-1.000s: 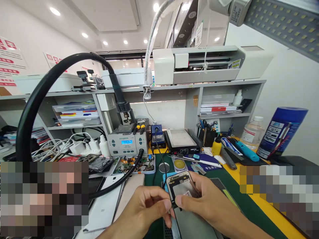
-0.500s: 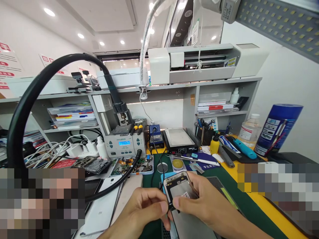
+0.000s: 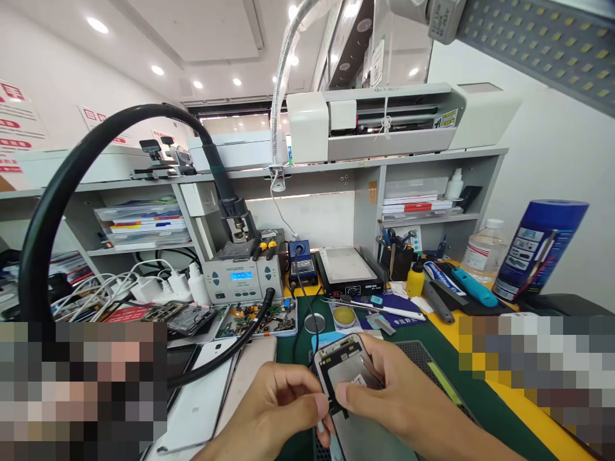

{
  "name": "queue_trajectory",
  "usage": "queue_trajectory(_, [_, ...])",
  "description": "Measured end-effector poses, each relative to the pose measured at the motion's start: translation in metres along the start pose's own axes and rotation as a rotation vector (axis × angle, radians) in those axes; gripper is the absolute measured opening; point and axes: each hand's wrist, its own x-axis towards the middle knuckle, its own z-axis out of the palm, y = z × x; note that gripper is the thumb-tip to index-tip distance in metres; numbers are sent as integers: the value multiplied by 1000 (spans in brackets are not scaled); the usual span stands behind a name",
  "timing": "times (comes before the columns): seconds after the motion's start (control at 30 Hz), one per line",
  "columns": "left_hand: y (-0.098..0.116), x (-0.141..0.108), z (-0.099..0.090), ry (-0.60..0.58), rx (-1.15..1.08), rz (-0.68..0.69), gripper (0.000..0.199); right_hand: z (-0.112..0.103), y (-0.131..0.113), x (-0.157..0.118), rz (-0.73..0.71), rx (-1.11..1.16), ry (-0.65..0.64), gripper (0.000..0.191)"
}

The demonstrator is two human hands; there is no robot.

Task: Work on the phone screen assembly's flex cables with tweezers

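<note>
My right hand (image 3: 384, 384) grips a phone screen (image 3: 362, 419) from its right edge, thumb pressed on the grey metal back and fingers behind it. The screen is tilted, with a black flex strip and small contacts along its top end. At its left edge my left hand (image 3: 288, 403) is closed, thumb and forefinger pinched together against the frame. A small pale bit shows below the left fingertips; what they pinch is too small to make out. A dark perforated pad (image 3: 416, 352) lies beneath the screen on the green mat (image 3: 504, 410).
A hot-air station (image 3: 243, 278) with a thick black hose (image 3: 36, 243) arching on the left stands behind. Near it are a tray of circuit boards (image 3: 257, 320), a white phone (image 3: 196, 397) and a heating plate (image 3: 348, 266). Bottles and a blue can (image 3: 541, 250) stand at right.
My left fingertips have shifted slightly right and down along the screen's edge. The screen has tilted a little, and my right thumb still presses on its back.
</note>
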Motion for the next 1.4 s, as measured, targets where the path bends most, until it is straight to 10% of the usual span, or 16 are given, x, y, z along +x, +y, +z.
queue_trajectory(1.4, [-3,2,-4,-19,61,24,25,2,-1,1,40,-65,34,16])
